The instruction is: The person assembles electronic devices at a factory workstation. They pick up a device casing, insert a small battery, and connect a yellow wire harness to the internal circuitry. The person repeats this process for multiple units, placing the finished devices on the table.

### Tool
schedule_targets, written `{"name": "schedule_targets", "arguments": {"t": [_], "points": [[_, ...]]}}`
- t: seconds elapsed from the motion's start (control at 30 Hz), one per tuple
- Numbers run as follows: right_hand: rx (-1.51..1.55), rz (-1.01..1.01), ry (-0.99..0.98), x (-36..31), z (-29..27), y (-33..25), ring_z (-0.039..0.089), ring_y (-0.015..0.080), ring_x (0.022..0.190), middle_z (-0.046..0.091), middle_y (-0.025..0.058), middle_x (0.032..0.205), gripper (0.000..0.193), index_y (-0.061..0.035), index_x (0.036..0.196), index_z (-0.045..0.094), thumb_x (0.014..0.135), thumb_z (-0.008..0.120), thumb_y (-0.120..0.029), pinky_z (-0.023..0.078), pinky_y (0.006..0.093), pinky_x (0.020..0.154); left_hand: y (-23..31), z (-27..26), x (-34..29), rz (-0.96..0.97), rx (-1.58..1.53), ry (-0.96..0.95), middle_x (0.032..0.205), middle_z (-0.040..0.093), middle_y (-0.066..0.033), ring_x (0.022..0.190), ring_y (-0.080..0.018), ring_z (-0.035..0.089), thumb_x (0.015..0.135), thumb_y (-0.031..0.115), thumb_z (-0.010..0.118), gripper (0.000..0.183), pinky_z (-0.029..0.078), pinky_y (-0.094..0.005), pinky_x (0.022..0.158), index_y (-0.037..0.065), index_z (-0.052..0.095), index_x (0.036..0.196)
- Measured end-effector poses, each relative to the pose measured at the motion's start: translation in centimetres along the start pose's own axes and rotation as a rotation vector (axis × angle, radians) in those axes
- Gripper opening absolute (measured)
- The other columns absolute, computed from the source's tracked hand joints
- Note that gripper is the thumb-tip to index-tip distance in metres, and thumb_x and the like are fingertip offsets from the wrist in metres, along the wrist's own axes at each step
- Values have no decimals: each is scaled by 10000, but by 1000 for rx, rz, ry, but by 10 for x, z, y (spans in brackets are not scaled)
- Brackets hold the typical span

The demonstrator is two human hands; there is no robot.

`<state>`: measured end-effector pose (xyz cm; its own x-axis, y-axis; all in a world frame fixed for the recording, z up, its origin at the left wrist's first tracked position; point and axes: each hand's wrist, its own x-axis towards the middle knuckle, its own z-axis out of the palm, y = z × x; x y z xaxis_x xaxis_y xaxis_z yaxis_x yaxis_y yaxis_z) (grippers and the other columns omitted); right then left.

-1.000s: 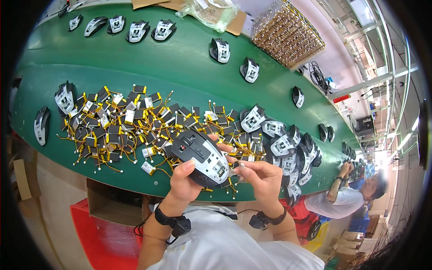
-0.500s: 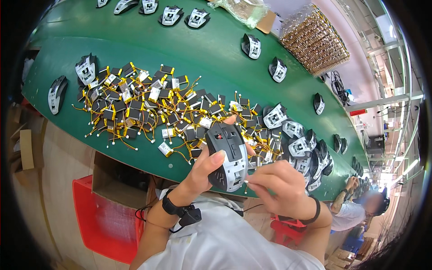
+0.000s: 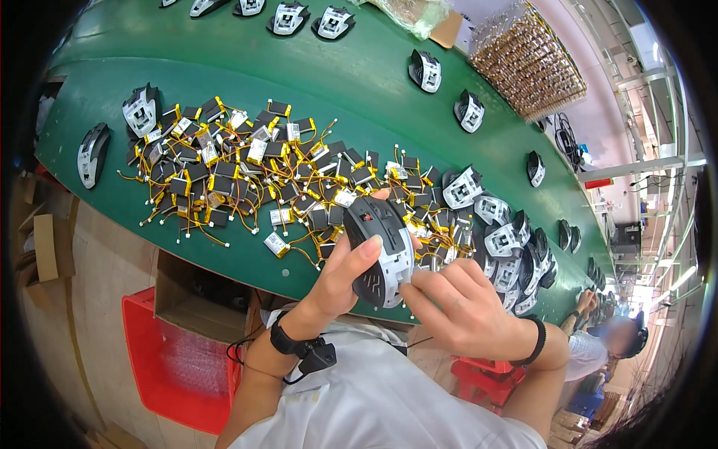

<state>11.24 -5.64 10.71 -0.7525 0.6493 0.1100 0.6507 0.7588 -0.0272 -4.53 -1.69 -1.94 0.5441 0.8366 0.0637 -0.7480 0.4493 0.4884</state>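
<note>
My left hand (image 3: 345, 271) is closed round a partly assembled computer mouse (image 3: 380, 251), black with a pale grey-white inner frame. Its thumb lies across the mouse's near side, and fingertips show beyond the far edge. The fingers of my right hand (image 3: 464, 303) are pinched together against the mouse's white, right-hand end. What sits between those fingertips is too small and covered to make out. Just beyond my hands spreads a heap of small battery packs (image 3: 224, 168) with yellow tape, thin red and black wires and white plugs.
More open mouse bodies (image 3: 502, 241) crowd the table to my right, and others (image 3: 288, 19) stand along the far side of the green table (image 3: 359, 90). A red bin (image 3: 149, 352) stands below at left. Another person (image 3: 598, 344) works farther right, near a bristling stack of parts (image 3: 527, 63).
My right fingertips, which showed a small white bit beside the mouse, have moved up slightly and now press on its end. The mouse has tilted a little in my left hand.
</note>
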Motion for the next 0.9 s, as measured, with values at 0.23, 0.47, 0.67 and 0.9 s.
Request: {"name": "schedule_targets", "arguments": {"t": [0.23,0.47,0.67,0.9], "points": [[-42,-76,-90,9,2,8,494,179,764,508,57,863,284,10,891,626,640,635,-122,414,304,679,-5,2,1,-113,23,167,1153,619,-205,1039,-239,635,971,413,462,640,506,-366,921,57,280,1471],[-7,-114,-127,16,0,19,516,186,769,483,54,807,148,-34,724,599,632,625,-148,411,314,659,-13,2,5,-165,-144,221,1050,674,-84,953,-173,652,986,392,443,385,517,-335,850,90,581,1182],[318,210,3,12,13,28,539,217,736,529,52,839,114,-69,808,605,730,689,-61,408,339,643,-5,13,9,-74,-203,271,1027,683,-54,943,-169,662,983,374,457,336,526,-333,841,104,601,1122],[2,-64,8,10,2,21,534,203,782,528,71,870,211,-15,823,630,641,640,-121,432,330,682,-7,8,10,-72,-109,253,1015,695,-124,939,-224,684,987,388,442,364,545,-364,855,87,586,1133]]}}
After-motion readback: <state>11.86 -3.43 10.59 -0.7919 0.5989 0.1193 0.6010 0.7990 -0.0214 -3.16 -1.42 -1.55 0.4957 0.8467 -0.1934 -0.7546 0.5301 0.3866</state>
